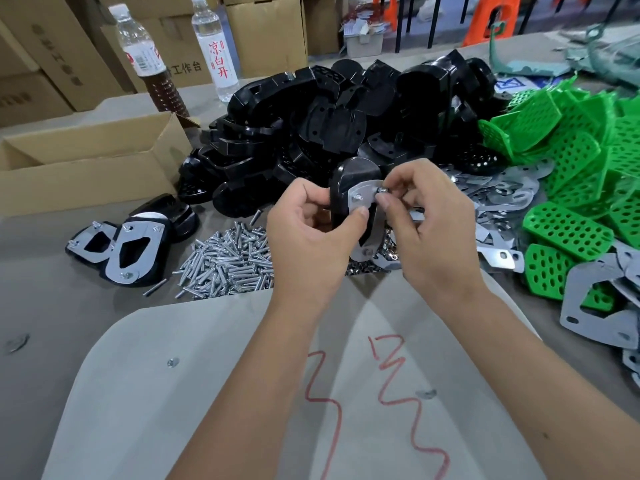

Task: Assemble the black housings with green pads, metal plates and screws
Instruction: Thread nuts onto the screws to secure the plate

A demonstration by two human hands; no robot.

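My left hand point(311, 233) grips a black housing point(349, 181) held on edge above the table, thumb pressing a metal plate point(363, 199) against its face. My right hand point(429, 216) pinches a small nut or screw end point(381, 191) at the plate's upper corner. Another screw end shows at the plate's lower corner. Behind lies a big heap of black housings point(346, 109). Green perforated pads point(568, 168) pile up at the right, with loose metal plates point(502, 195) beside them. Screws point(228, 261) lie heaped in front of my left hand.
Three finished housings with plates point(131, 247) lie at the left. An open cardboard box point(86, 161) stands behind them, with two bottles point(214, 46) and stacked cartons further back. A pale board with red scribbles point(242, 393) covers the near table under my forearms.
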